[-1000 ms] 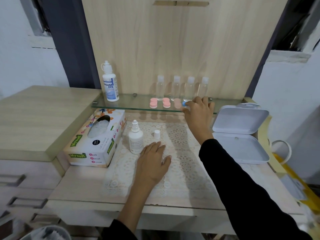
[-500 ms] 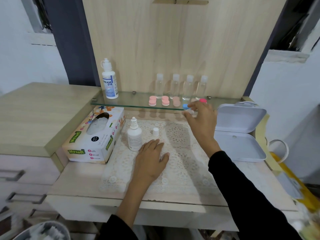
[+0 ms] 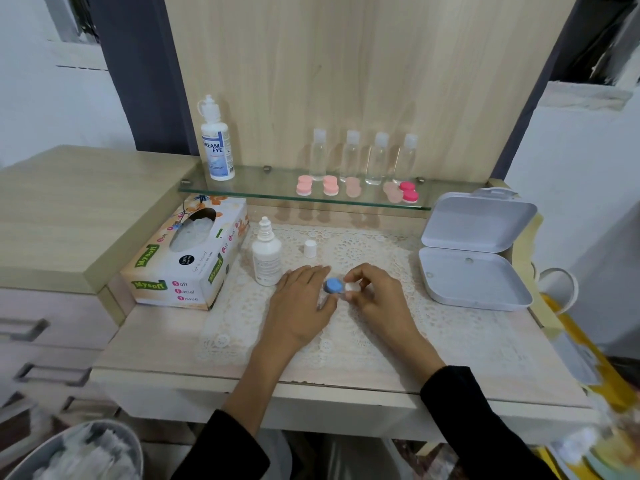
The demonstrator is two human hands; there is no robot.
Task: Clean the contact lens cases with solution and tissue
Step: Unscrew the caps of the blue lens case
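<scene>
Left hand (image 3: 300,301): pinches the blue end of the lens case (image 3: 334,285).
Right hand (image 3: 378,293): pinches its white end.
Underneath: lace mat (image 3: 377,245).

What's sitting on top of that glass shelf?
The glass shelf holds a labelled white bottle, four small clear bottles and several pink lens cases. The cases cover some bottle bases.
</scene>
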